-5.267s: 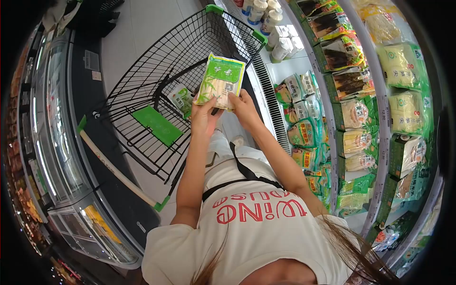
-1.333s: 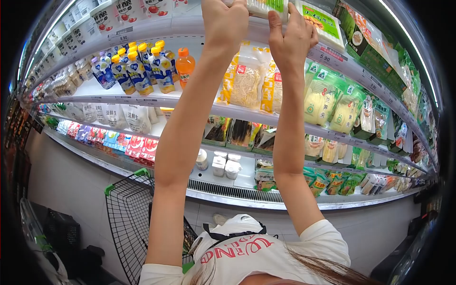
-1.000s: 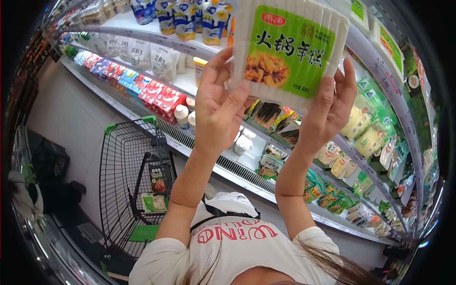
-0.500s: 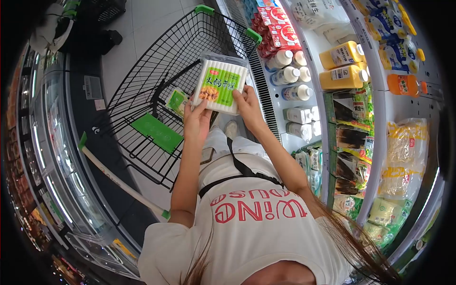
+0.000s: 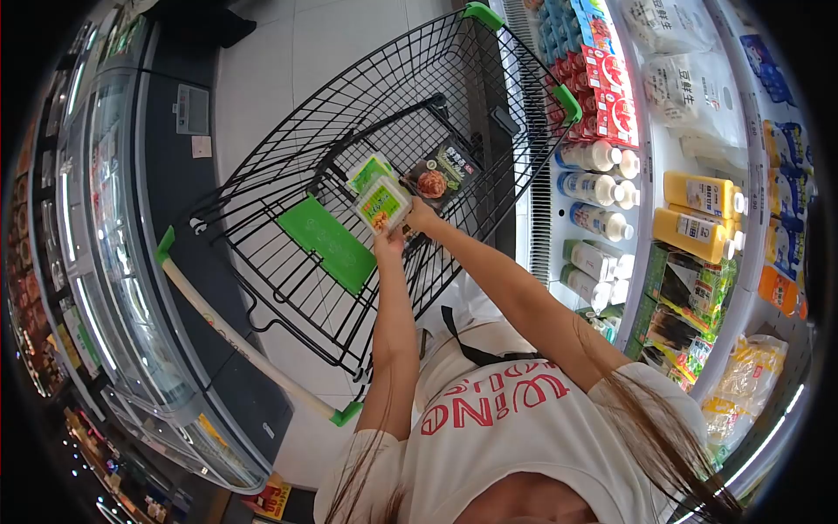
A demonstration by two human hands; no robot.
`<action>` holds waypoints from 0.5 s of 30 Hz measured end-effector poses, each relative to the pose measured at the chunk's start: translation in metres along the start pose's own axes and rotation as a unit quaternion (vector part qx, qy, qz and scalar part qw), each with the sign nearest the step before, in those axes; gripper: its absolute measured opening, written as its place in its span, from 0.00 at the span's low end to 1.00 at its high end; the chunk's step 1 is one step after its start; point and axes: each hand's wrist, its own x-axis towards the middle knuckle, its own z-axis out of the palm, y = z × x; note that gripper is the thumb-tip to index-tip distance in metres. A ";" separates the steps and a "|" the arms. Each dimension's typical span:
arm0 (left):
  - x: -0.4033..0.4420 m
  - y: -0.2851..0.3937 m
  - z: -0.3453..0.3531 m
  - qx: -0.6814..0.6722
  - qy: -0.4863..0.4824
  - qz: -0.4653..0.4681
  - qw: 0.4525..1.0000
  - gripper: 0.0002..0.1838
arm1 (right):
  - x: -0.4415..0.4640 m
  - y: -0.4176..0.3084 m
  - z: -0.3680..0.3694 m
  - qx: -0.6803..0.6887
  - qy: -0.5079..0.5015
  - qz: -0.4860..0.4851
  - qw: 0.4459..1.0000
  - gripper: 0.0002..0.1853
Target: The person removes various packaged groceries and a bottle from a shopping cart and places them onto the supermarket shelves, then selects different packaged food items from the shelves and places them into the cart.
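Observation:
A clear pack of white rice cake sticks (image 5: 382, 204) with a green label is held between my two hands, over the basket of the shopping cart (image 5: 288, 131). My left hand (image 5: 390, 241) is closed on its near end. My right hand (image 5: 422, 217) grips its right side, with some fingers hidden. Just beyond it lies another green-labelled pack (image 5: 368, 169), partly covered. A dark food pack (image 5: 447, 173) with a picture of round food rests in the cart, to the right of my right hand.
The cart's green seat flap (image 5: 327, 244) and pale handle (image 5: 236, 336) are nearest me. On the right, a chilled shelf holds white bottles (image 5: 594, 188), yellow bottles (image 5: 697, 231) and red cartons (image 5: 607, 96). A glass-fronted freezer (image 5: 113, 262) runs along the left. A dark shoe (image 5: 234, 28) shows far off.
Both hands have carried the pack forward and down, from before my body to the cart. The view has shifted, showing more of the cart and the dark pack in it.

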 end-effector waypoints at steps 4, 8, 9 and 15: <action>0.020 0.004 0.008 -0.030 0.016 0.018 0.999 0.19 | 0.001 -0.005 0.002 0.032 -0.034 -0.067 0.997 0.38; 0.034 0.006 0.010 0.042 -0.050 0.021 0.998 0.20 | 0.016 -0.002 0.004 -0.029 -0.085 -0.008 0.996 0.38; 0.050 0.006 0.001 0.065 -0.068 0.004 0.996 0.21 | 0.017 -0.002 0.002 -0.060 -0.086 -0.023 0.994 0.37; 0.040 0.008 -0.005 0.152 -0.080 -0.080 0.982 0.23 | -0.037 -0.010 -0.026 -0.179 -0.044 -0.233 0.955 0.22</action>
